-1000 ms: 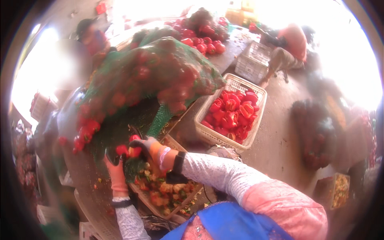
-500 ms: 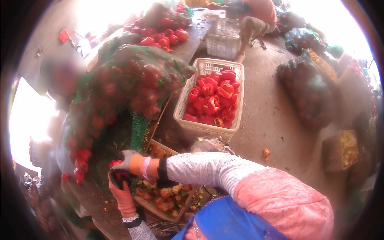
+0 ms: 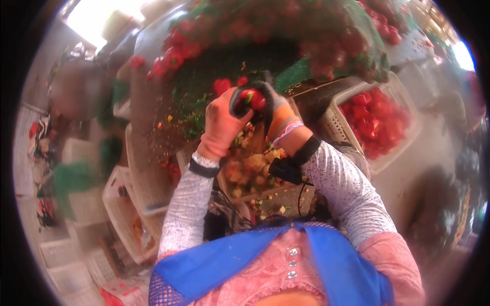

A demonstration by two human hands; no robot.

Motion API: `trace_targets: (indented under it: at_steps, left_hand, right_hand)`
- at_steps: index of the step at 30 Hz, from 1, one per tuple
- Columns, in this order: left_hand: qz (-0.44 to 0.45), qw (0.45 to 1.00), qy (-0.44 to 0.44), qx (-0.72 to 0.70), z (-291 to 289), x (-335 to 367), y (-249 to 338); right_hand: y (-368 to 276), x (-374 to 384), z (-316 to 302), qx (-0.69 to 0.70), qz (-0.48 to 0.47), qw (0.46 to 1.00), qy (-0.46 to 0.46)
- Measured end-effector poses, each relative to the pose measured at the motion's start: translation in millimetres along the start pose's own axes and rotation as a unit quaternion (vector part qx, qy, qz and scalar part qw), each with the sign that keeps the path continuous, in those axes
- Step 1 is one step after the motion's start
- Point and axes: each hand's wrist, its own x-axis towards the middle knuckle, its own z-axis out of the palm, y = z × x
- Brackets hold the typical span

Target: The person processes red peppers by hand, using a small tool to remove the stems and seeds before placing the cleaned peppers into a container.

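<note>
Above a crate of trimmings, my left hand, in a coral glove with dark fingers, is closed around a red bell pepper whose green stem end faces up. My right hand, in an orange and grey glove, is closed against the pepper's other side. A blurred greyish shape shows above the right fingers; I cannot make out whether it is a tool. Two red peppers lie just beyond my hands on the dark work surface. Below my wrists, the crate of trimmings holds pale cores and scraps.
A white plastic crate of opened red peppers stands to the right. Green mesh sacks full of red peppers bulge across the far side. More white crates stand at the left, and a dark sack lies at the right.
My view has swung left and down, so the pepper crate now appears farther right. My hands sit higher in view, with the pepper's stem end now visible between them.
</note>
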Motion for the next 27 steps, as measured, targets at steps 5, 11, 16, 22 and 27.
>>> trace_targets:
  at_steps: [5, 11, 16, 22, 27]
  left_hand:
    - [-0.044, 0.998, 0.021, -0.036, 7.0, -6.7, -13.5]
    - [-0.260, 0.949, 0.062, -0.165, 1.2, -10.6, -73.5]
    - [-0.211, 0.954, -0.153, -0.148, -38.6, -22.6, -93.4]
    - [-0.095, 0.985, -0.022, 0.145, -8.9, 9.1, -136.3]
    - [-0.245, 0.913, -0.116, 0.304, 51.1, 52.1, -146.6]
  right_hand:
    - [10.0, -8.7, 16.0, 0.028, -0.049, 0.995, 0.076]
    - [19.7, -13.8, 11.1, -0.114, -0.096, 0.988, -0.026]
    - [-38.2, -24.5, 12.0, -0.142, -0.062, 0.988, 0.022]
    - [-78.8, -43.3, -11.3, -0.241, -0.122, 0.963, 0.001]
    - [-119.5, -39.6, -35.9, -0.411, -0.294, 0.860, 0.072]
